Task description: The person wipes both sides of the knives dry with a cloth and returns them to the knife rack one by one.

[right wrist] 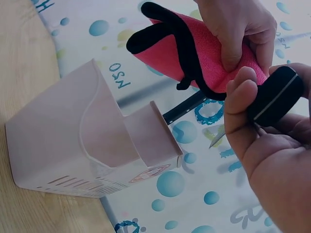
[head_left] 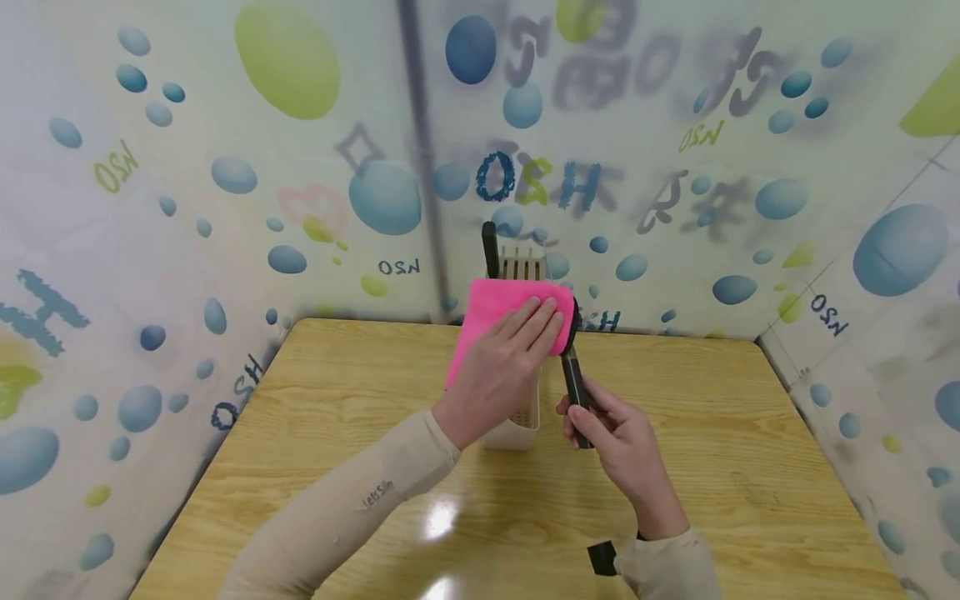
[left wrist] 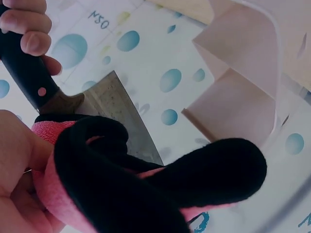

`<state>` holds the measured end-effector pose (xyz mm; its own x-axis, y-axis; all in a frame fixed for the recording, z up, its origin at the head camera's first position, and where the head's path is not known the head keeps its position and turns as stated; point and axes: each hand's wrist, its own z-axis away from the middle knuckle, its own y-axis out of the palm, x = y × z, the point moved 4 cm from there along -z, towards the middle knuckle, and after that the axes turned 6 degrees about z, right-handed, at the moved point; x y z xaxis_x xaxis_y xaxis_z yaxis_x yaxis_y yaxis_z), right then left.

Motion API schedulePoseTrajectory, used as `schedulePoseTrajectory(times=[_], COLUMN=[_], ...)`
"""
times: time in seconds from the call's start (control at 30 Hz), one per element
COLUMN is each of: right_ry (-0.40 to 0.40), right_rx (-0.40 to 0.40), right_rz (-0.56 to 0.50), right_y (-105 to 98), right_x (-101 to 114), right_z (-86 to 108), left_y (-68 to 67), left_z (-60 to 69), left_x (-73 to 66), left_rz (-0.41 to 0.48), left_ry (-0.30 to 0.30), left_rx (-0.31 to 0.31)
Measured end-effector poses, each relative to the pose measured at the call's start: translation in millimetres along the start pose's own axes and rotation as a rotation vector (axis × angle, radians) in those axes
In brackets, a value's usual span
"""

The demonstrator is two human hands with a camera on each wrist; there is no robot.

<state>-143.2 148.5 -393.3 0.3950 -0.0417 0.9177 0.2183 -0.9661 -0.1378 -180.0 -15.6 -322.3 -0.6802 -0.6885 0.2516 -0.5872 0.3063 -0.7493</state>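
Note:
My right hand (head_left: pixel 626 446) grips the black handle (head_left: pixel 575 387) of a cleaver (left wrist: pixel 124 116) and holds it up above the table. A pink cloth (head_left: pixel 495 304) with a dark underside is folded about the blade. My left hand (head_left: pixel 498 375) holds this cloth, its fingers laid over the pink face in the head view and its thumb pinching it in the right wrist view. Part of the blade shows bare in the left wrist view; the cloth hides the rest. Behind the hands stands a pale plastic knife holder (right wrist: pixel 53 136), partly covered in the head view.
Another black handle (head_left: pixel 490 250) rises from the holder, beside its slotted back (head_left: pixel 521 265). Under everything lies a wood-grain table (head_left: pixel 360 375). Patterned sheets (head_left: pixel 337 150) hang behind it and at both sides. A small black piece (head_left: pixel 602 558) is near the right cuff.

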Motion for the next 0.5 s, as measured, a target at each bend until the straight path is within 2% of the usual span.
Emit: schedulePoseTrajectory(times=[0.23,0.5], right_ry=[0.037,0.095], right_rx=[-0.068,-0.129], right_rz=[0.101,0.155], right_y=[0.0,1.0], right_x=[3.4,3.8], right_z=[1.1,-0.2], left_y=[-1.3,-3.4], left_z=[-0.7,6.5], left_x=[3.8,-3.2], left_rz=[-0.029,-0.040], left_ry=[-0.013,0.012], left_rx=[0.031,0.056])
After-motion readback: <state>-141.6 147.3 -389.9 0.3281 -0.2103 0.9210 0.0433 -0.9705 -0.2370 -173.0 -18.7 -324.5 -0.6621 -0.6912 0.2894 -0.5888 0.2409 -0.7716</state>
